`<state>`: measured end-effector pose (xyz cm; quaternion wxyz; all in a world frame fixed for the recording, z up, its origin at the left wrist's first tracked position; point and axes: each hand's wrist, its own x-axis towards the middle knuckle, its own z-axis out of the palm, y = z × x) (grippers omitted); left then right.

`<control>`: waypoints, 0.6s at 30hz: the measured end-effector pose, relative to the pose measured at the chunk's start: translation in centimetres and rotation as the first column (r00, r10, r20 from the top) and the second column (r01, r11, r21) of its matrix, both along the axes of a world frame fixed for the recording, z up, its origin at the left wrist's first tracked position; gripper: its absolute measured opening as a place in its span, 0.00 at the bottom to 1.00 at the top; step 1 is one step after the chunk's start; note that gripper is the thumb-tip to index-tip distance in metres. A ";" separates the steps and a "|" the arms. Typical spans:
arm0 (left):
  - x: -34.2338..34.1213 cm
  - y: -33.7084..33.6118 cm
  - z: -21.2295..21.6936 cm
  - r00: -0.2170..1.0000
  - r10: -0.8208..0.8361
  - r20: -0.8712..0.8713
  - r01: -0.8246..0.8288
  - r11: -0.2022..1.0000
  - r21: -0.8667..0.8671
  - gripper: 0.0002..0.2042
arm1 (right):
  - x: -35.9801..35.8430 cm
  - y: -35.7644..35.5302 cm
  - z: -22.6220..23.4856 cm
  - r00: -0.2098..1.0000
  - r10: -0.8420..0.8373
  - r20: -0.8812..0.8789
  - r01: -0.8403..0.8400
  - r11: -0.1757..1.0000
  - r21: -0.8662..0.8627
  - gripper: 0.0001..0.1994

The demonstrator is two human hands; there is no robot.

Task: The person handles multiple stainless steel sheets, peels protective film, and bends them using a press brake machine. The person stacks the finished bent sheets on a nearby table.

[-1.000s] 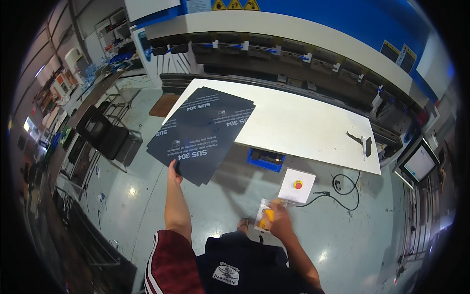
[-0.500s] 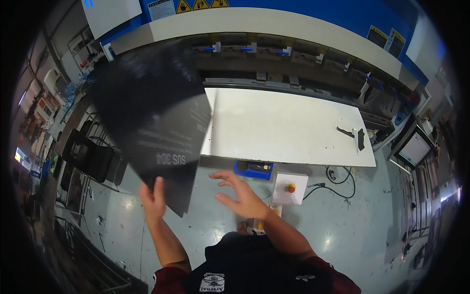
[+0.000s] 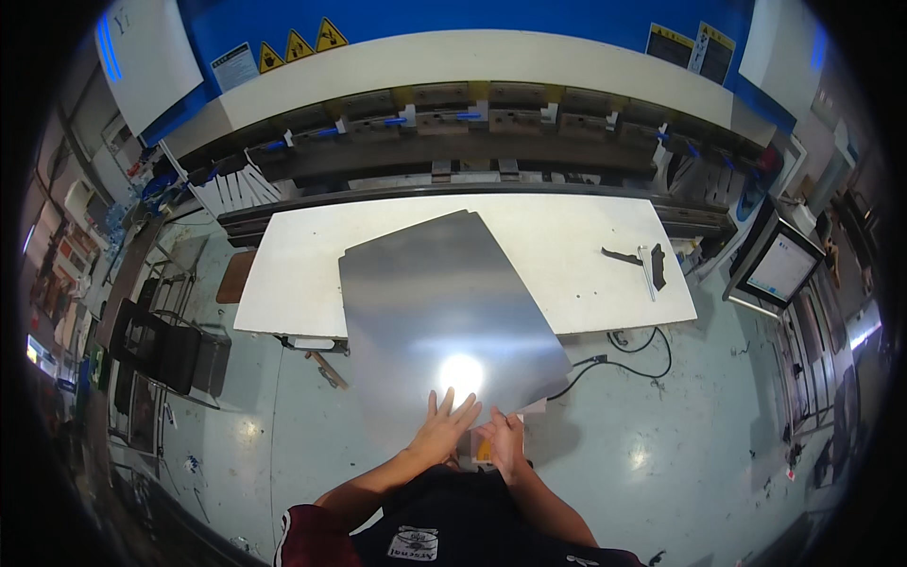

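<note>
A large silver metal sheet (image 3: 430, 293) with notched corners lies slanted over the white table, its near part jutting past the table's front edge. Its bare, shiny face is upward and throws back a bright glare. My left hand (image 3: 444, 430) rests on the sheet near its close end, fingers spread flat. Just right of it, my right hand (image 3: 504, 442) is at the sheet's near edge, fingers bent around that edge; part of its grip is hard to make out. The white table (image 3: 288, 269) stands in front of the machine.
A press brake (image 3: 453, 123) with blue-handled clamps spans the back. A black and silver square-like tool (image 3: 652, 268) lies at the table's right. Beyond are a tilted screen (image 3: 780, 266), black cable (image 3: 647, 371) on the floor, a hammer (image 3: 328, 369) and a black chair (image 3: 156, 345).
The sheet, held up at the left with its dark printed face showing, now lies over the table, silver face up. My left hand has flattened onto it; my right hand has come to its near edge.
</note>
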<state>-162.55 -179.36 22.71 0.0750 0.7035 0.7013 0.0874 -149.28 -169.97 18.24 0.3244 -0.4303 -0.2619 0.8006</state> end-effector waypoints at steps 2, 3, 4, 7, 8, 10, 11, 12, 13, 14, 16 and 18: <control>1.0 0.4 -2.4 0.995 -0.044 0.092 0.045 0.999 0.000 0.37 | 1.8 -0.2 -1.8 0.999 -0.003 0.047 0.002 1.000 0.009 0.09; 1.1 0.9 -3.2 0.988 -0.068 0.136 0.068 0.998 0.006 0.37 | 2.2 -0.3 -2.2 0.996 -0.071 -0.054 0.071 0.997 0.011 0.10; 0.9 1.5 -3.8 0.990 -0.097 0.107 0.101 0.994 -0.036 0.37 | 2.3 -0.1 -2.5 0.995 -0.100 0.023 0.101 0.993 -0.053 0.10; -1.0 4.4 -4.8 0.982 -0.152 0.113 0.161 0.984 -0.075 0.36 | 1.2 1.6 -2.7 0.976 -0.172 0.132 0.176 0.984 -0.017 0.11; -1.8 5.6 -5.0 0.976 -0.172 0.131 0.174 0.985 -0.003 0.36 | 0.5 2.4 -2.7 0.971 -0.191 0.140 0.184 0.981 0.062 0.11; -3.5 8.4 -5.4 0.963 -0.219 0.160 0.196 0.970 0.145 0.36 | -1.0 4.6 -2.9 0.964 -0.221 0.145 0.193 0.963 0.187 0.11; -4.1 9.9 -5.8 0.964 -0.237 0.120 0.214 0.961 0.177 0.35 | -1.6 6.2 -3.0 0.961 -0.235 0.146 0.198 0.953 0.231 0.11; -4.6 11.2 -6.1 0.967 -0.230 0.113 0.211 0.964 0.162 0.36 | -2.1 7.5 -3.2 0.958 -0.256 0.127 0.217 0.942 0.256 0.12; -5.0 12.6 -6.5 0.970 -0.225 0.090 0.207 0.963 0.170 0.36 | -2.6 8.8 -3.4 0.954 -0.255 0.156 0.212 0.945 0.249 0.12; -5.3 13.7 -7.0 0.973 -0.218 0.070 0.202 0.963 0.180 0.36 | -3.0 10.1 -3.5 0.951 -0.259 0.166 0.219 0.949 0.225 0.12; -5.9 15.1 -7.8 0.977 -0.201 0.074 0.189 0.972 0.142 0.37 | -3.7 11.9 -3.8 0.949 -0.246 0.196 0.210 0.960 0.186 0.13; -6.7 15.6 -8.3 0.981 -0.191 0.043 0.185 0.976 0.113 0.37 | -4.6 12.8 -4.1 0.950 -0.205 0.236 0.173 0.974 0.148 0.14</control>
